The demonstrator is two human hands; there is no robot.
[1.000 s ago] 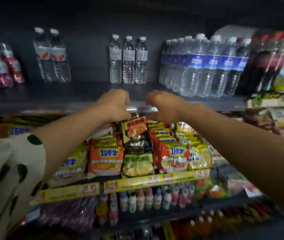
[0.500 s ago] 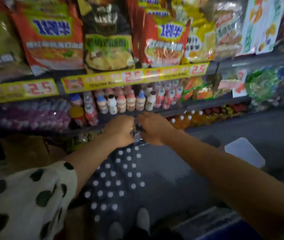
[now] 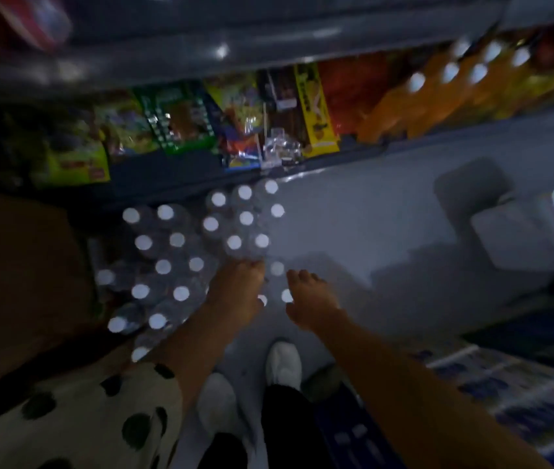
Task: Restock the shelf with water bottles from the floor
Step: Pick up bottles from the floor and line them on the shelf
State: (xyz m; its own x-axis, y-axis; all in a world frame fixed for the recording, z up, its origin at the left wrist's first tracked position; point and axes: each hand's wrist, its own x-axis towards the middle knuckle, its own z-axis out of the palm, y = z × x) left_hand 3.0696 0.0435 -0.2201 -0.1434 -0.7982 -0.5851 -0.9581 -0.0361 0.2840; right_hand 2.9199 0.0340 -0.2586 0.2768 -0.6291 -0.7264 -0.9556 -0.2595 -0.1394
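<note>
A: What lies nearest the person?

B: A polka-dot sleeve (image 3: 76,418) at lower left and two white shoes (image 3: 282,365) on the grey floor (image 3: 387,231).

A: And the hands?

B: Both reach down over the water bottles (image 3: 201,245). The left hand (image 3: 236,291) hangs with its fingers pointing down at the white caps; the right hand (image 3: 309,301) is just beside it, fingers loosely bent. The picture is blurred, so whether either hand is clamped on a bottle cannot be told.

A: Where do the bottles stand?

B: Upright on the floor, clustered at the foot of the shelf (image 3: 201,174), a brown cardboard box (image 3: 15,282) to their left.

A: Further off?

B: Snack packets (image 3: 174,120) and orange drink bottles (image 3: 438,93) on the bottom shelf.
</note>
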